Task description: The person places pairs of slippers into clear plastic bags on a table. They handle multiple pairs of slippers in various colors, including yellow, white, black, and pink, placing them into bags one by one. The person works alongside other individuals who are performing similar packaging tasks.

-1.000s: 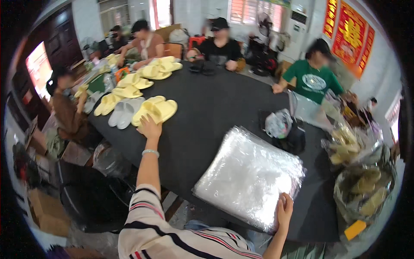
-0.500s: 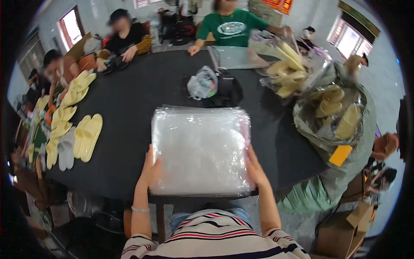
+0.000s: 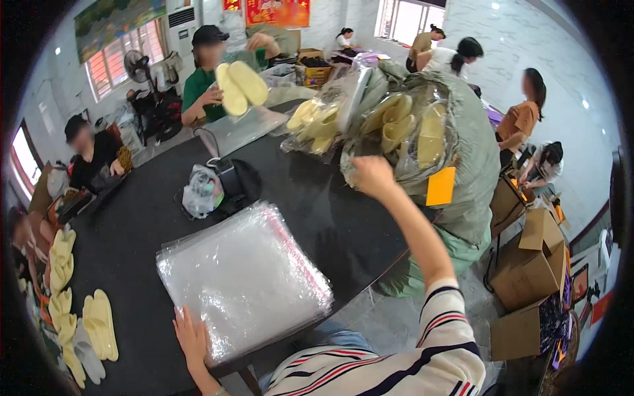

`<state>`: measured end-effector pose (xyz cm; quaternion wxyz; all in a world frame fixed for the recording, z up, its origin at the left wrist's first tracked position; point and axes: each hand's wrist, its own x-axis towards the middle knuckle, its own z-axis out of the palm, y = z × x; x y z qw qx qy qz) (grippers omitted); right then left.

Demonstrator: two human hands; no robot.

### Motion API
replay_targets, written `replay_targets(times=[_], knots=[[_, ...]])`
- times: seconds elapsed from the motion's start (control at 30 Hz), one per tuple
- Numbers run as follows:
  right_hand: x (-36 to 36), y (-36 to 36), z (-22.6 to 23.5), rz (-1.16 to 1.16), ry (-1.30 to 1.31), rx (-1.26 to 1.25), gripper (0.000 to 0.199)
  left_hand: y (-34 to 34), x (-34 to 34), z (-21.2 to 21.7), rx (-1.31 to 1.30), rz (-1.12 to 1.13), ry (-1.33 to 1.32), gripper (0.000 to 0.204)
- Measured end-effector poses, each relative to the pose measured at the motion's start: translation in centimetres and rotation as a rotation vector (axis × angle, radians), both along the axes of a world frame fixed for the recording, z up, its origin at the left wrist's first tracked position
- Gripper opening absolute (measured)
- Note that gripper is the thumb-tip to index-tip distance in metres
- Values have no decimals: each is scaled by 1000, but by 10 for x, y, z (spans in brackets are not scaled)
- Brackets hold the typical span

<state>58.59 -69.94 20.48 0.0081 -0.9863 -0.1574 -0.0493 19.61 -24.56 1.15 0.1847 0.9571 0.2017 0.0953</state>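
Observation:
A stack of clear plastic bags (image 3: 244, 284) lies on the black table, turned at an angle, with a pinkish strip along its right edge. My left hand (image 3: 191, 335) rests at its near left edge, fingers stretched out. My right hand (image 3: 371, 177) reaches to the near left rim of a large grey-green sack (image 3: 472, 165), its fingers curled; what they hold, if anything, is hidden. Inside the sack's mouth, pale yellow slippers (image 3: 398, 134) show through clear plastic. More bagged yellow slippers (image 3: 323, 129) lie left of it.
Across the table, a person in green holds a pair of yellow slippers (image 3: 239, 89). A small plastic bag (image 3: 203, 191) and a black device (image 3: 231, 177) sit beyond the stack. Yellow and grey slippers (image 3: 99, 323) line the left. Cardboard boxes (image 3: 528, 270) stand at right.
My view has turned right. My right hand has left the stack and moved to the sack's rim; my left hand stays at the stack. The person in green has lifted a pair of slippers.

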Motion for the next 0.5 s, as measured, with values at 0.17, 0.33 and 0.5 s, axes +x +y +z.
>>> replay_targets(times=[0.17,0.33,0.5], knots=[[76,-97,49,-234,5,-760,35,-1,0,1,-4,23,7,68],[84,-159,28,-120,-43,-900,28,1,2,-1,-9,17,11,69],[72,-140,52,6,-261,-624,15,-6,0,6,-37,24,-18,69]])
